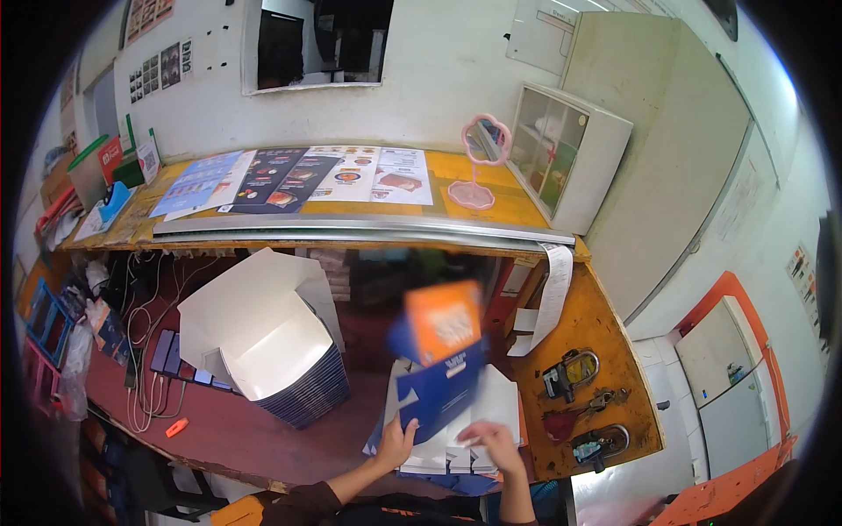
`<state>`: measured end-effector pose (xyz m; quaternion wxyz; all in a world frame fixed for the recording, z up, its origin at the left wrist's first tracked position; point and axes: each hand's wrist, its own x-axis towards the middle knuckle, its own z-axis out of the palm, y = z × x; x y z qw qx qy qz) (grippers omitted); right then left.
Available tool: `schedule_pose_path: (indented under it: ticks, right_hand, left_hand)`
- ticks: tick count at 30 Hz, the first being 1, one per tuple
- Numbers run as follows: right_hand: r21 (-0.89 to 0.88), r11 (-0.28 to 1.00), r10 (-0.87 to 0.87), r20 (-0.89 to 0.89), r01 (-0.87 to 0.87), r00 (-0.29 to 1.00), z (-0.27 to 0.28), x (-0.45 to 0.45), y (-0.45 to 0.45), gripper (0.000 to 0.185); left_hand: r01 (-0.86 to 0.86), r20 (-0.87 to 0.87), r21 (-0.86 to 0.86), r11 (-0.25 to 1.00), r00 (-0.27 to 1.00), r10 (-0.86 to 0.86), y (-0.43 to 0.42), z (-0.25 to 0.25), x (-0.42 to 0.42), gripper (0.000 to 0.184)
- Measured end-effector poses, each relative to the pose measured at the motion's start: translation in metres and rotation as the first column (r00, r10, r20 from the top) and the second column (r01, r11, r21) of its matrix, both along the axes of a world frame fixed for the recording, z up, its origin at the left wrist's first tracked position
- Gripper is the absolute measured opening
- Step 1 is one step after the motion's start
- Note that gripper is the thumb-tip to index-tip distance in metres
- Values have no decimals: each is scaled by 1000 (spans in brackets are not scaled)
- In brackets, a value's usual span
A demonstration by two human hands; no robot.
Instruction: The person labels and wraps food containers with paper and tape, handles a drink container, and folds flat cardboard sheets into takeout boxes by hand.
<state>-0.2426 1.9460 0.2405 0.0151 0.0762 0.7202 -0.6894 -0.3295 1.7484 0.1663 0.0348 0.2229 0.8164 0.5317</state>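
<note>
My left hand (399,445) is closed on the lower left edge of a flat blue and orange cardboard box blank (443,386). The blank stands tilted up, its orange top with a white printed patch smeared by motion. Just right of its lower edge is my right hand (493,444), slightly blurred, fingers stretched to the left with nothing visible in them. Under both hands lies a pile of white and blue box blanks (500,403). To the left, folded boxes (303,390), white inside and dark blue outside, are nested in a tall stack.
Phones (164,351) and cables lie left of the stack, near an orange lighter-like object (177,427). At right, padlocks (572,373) and keys rest on a wooden ledge (631,421). A raised shelf (456,180) holds menu sheets and a pink mirror (474,193). A receipt strip (553,294) hangs down.
</note>
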Motion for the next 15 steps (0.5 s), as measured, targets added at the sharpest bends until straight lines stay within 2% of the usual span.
schedule_pose_path:
  ticks: [1, 2, 3, 4, 5, 6, 7, 8, 9, 10, 12, 14, 15]
  right_hand:
    - [144, 979, 97, 289, -144, 952, -5, 2, -8, 42]
    - [144, 979, 99, 290, -145, 952, -10, 2, -17, 42]
    - [248, 939, 131, 383, -238, 914, -14, 3, -26, 38]
    - [336, 881, 146, 477, -334, 866, -19, 6, -33, 34]
    - [336, 882, 143, 479, -332, 866, -27, 11, -35, 34]
    - [219, 970, 31, 305, -102, 952, -32, 13, -38, 30]
    - [57, 992, -121, 145, 114, 982, -36, 16, -38, 27]
    - [50, 992, -126, 153, 120, 980, -39, 21, -38, 27]
    - [-327, 907, -241, 113, 265, 964, -24, 21, -38, 26]
    - [-658, 668, -362, 121, 348, 924, -11, 24, -39, 25]
    - [-686, 631, -377, 136, 362, 916, 5, 35, -19, 24]
    - [-939, 335, -294, -26, 77, 955, 12, 45, 5, 13]
    - [-920, 363, -340, 13, 144, 940, 25, 46, 6, 13]
  left_hand:
    - [-13, 35, 135, 991, 999, 8, 2, 15, -1, 27]
    - [-28, 68, 267, 963, 998, 10, 5, 31, -1, 27]
    - [-26, 101, 359, 933, 995, -12, 8, 50, 3, 26]
    - [-24, 103, 358, 933, 995, -14, 14, 50, 6, 26]
    - [-43, 182, 487, 872, 982, -53, 21, 50, 8, 26]
    - [-75, 252, 603, 794, 962, -100, 24, 52, 10, 25]
    - [-76, 257, 601, 795, 961, -103, 26, 54, 10, 25]
    - [-67, 343, 665, 744, 912, -225, 25, 56, 8, 24]
    - [-68, 405, 729, 681, 845, -350, 28, 64, 4, 23]
    - [-84, 453, 782, 617, 756, -472, 29, 70, 1, 22]
    - [-60, 437, 805, 590, 732, -523, 27, 82, -5, 21]
    - [107, 342, 648, 754, 844, -414, 23, 92, -8, 21]
    - [167, 296, 591, 789, 865, -405, 23, 93, -8, 25]
